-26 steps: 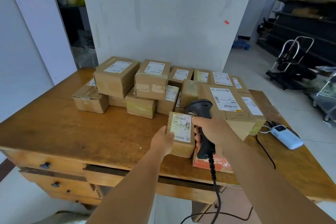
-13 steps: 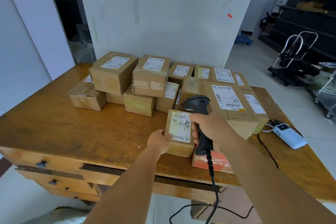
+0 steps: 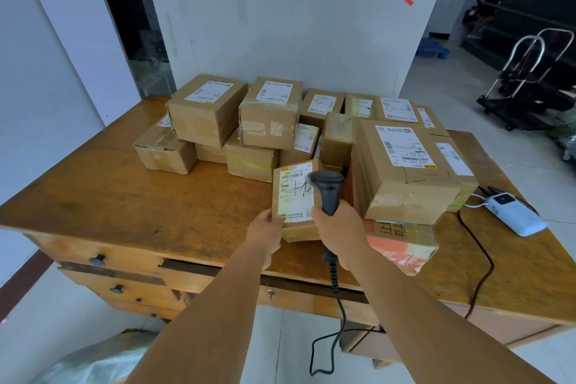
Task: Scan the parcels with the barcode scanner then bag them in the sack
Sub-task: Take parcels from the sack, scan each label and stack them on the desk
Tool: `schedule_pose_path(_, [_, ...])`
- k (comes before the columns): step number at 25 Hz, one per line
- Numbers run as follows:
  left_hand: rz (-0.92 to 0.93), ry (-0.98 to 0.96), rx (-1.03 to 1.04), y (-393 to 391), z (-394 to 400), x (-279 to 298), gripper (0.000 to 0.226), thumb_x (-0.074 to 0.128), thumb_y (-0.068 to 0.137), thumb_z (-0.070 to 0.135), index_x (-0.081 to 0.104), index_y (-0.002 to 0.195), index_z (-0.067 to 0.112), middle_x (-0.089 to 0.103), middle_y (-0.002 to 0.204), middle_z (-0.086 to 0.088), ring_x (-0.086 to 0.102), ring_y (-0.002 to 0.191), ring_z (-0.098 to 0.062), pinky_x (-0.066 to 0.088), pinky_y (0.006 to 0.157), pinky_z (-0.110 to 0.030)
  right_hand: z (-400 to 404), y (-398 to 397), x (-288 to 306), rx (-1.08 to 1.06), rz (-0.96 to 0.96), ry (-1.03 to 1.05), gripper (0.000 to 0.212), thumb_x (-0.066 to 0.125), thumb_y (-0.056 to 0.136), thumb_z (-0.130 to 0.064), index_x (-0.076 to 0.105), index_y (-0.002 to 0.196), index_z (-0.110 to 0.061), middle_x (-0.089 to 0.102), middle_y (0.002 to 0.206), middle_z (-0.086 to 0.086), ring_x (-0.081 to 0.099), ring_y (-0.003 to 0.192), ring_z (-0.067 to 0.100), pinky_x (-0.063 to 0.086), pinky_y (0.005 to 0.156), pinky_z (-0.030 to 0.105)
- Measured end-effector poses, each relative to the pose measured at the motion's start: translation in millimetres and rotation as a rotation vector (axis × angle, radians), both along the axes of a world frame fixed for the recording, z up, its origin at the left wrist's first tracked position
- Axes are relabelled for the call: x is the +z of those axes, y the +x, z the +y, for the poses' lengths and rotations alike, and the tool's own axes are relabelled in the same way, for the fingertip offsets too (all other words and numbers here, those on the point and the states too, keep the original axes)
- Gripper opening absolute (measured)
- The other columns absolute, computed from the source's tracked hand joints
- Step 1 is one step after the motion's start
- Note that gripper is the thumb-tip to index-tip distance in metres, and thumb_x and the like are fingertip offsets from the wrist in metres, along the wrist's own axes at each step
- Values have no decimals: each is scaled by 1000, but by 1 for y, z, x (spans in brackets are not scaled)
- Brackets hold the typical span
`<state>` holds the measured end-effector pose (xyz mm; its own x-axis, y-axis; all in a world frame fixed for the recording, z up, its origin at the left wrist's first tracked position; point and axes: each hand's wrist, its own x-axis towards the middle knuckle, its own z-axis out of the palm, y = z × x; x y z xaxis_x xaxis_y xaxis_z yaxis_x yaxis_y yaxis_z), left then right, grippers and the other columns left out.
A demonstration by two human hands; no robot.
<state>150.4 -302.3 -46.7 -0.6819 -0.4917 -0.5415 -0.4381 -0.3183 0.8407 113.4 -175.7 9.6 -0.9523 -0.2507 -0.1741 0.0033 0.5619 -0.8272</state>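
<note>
The left hand (image 3: 267, 229) has its grip on the near left corner of a small parcel (image 3: 294, 196), holding it with its white label (image 3: 294, 192) facing up, just above the front of the wooden surface (image 3: 156, 196). The right hand (image 3: 339, 227) has its grip clenched round the handle of the black scanner (image 3: 327, 188), whose head sits over the label's right edge. A cable (image 3: 338, 305) hangs from the handle. More parcels (image 3: 268, 115) are piled behind, a large box (image 3: 405, 171) just to the right. A pale sack (image 3: 93, 362) lies on the floor at lower left.
</note>
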Motion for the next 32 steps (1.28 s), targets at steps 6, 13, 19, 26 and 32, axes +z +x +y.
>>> schedule_pose_path(6, [101,181,161,68,-46,16,18,57,94,27,49,109,29,63,109,-3,59,97,-25,44,93,-52,-35,44,3,84,-98,-143,17,58,88,-23,49,86,-8,46,67,3,42,58,15,33,53,26])
schedule_pose_path(13, [154,96,466,225,-117,11,18,62,90,27,48,101,23,65,93,-3,59,75,-19,46,72,-32,-128,156,1,453,-162,-189,38,57,89,-14,31,61,-13,29,52,2,27,48,19,24,55,30])
schedule_pose_path(19, [123,87,794,361,-147,-30,24,60,91,28,49,110,18,60,93,-5,56,76,-20,44,73,-33,-198,255,-23,803,-243,-113,40,57,89,-18,29,61,-14,25,53,3,24,48,20,22,56,32])
schedule_pose_path(26, [-74,77,1233,474,-136,-85,45,69,84,27,49,124,19,62,115,-14,61,92,-29,51,79,-41,-253,342,-71,1113,-312,6,32,57,88,-20,37,63,-16,37,52,0,39,49,20,31,54,27])
schedule_pose_path(32, [-255,124,1521,541,-111,-155,54,71,82,27,44,129,23,57,125,-11,61,101,-29,51,91,-42,-270,397,-127,1292,-344,117,21,56,89,-20,46,73,-11,45,60,2,45,53,17,33,50,24])
